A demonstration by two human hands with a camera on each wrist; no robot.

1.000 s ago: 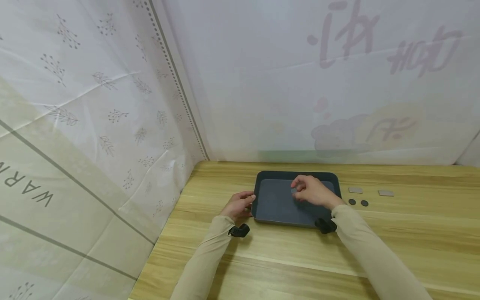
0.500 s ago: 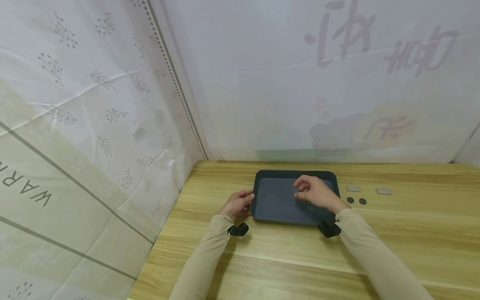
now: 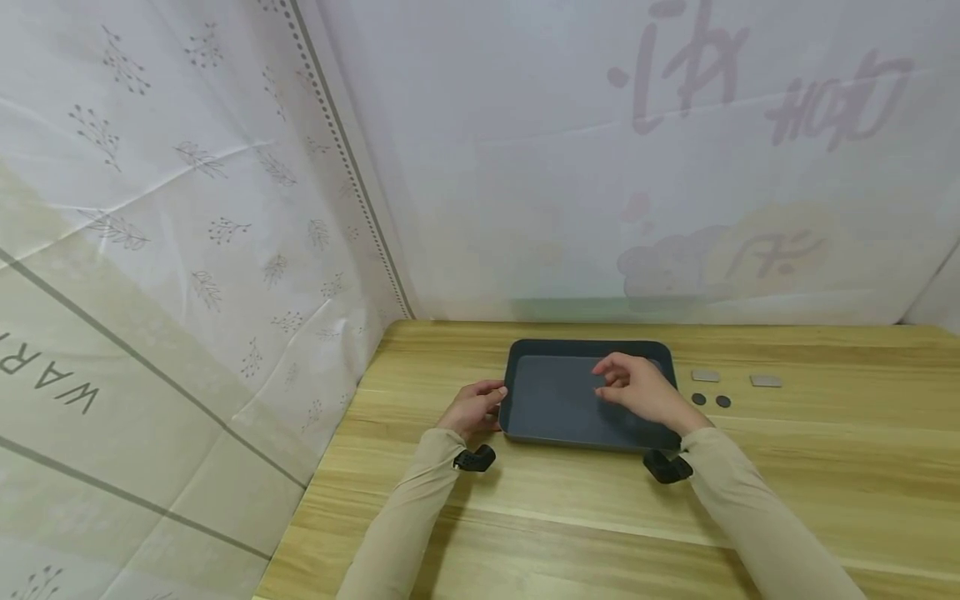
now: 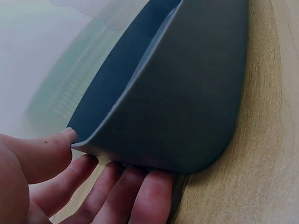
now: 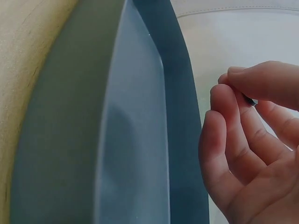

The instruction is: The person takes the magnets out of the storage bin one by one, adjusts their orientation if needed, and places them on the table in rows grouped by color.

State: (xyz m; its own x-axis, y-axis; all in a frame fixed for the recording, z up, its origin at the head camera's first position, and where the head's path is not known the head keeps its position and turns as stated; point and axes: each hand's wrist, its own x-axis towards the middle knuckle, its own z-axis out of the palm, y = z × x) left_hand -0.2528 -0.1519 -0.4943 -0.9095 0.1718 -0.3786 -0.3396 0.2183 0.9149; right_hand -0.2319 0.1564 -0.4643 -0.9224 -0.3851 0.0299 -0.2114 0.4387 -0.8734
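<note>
A dark blue-grey rectangular tray (image 3: 558, 400) lies on the wooden table. At its left end my left hand (image 3: 474, 406) grips the wall; in the left wrist view the thumb presses on the rim and the fingers (image 4: 154, 198) curl against the underside. Above the right half of the tray is my right hand (image 3: 637, 390), thumb and fingers bent together. Between them the right wrist view shows the edge of a small dark disc (image 5: 250, 100), mostly covered by the fingers. In the head view that disc is hidden.
Right of the tray lie two dark round discs (image 3: 699, 399) and two flat grey rectangular pieces (image 3: 766, 381). Printed cloth hangs behind the table (image 3: 570, 525) and along its left side. Each wrist carries a black camera mount (image 3: 475, 458).
My right hand has drifted a little to the right over the tray. The disc at its fingertips, seen a second ago in the head view, has turned out of sight. The left hand keeps its grip.
</note>
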